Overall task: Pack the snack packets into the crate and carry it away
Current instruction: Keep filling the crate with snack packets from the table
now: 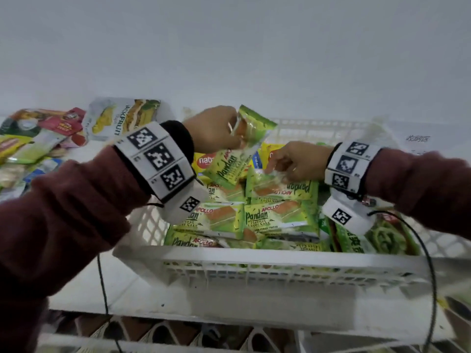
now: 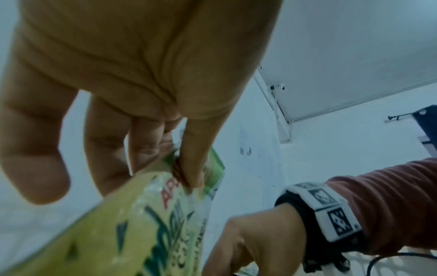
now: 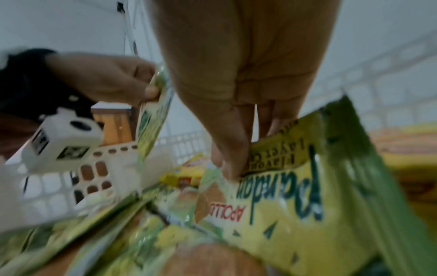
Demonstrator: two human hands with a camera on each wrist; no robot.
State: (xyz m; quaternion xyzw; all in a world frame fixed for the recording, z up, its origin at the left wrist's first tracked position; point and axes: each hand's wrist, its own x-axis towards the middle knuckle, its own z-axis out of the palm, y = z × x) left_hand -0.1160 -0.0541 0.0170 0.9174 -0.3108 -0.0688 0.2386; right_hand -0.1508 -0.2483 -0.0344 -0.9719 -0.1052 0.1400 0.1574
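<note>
A white slatted crate (image 1: 254, 263) stands on the table, holding several green Pandan cake packets (image 1: 277, 217). My left hand (image 1: 216, 131) pinches one Pandan packet (image 1: 237, 159) by its top edge and holds it hanging over the crate's back; the left wrist view shows thumb and fingers (image 2: 189, 168) pinching that packet (image 2: 132, 224). My right hand (image 1: 295, 159) reaches into the crate and pinches the end of another Pandan packet (image 1: 283, 187), seen close in the right wrist view as a packet (image 3: 295, 205) held by the fingertips (image 3: 227, 164).
A heap of other snack packets lies on the table at the far left, among them a jackfruit bag (image 1: 122, 118). Yellow wafer packets (image 1: 204, 161) sit at the crate's back. A white wall rises behind. A lower rack (image 1: 178, 335) shows below the table edge.
</note>
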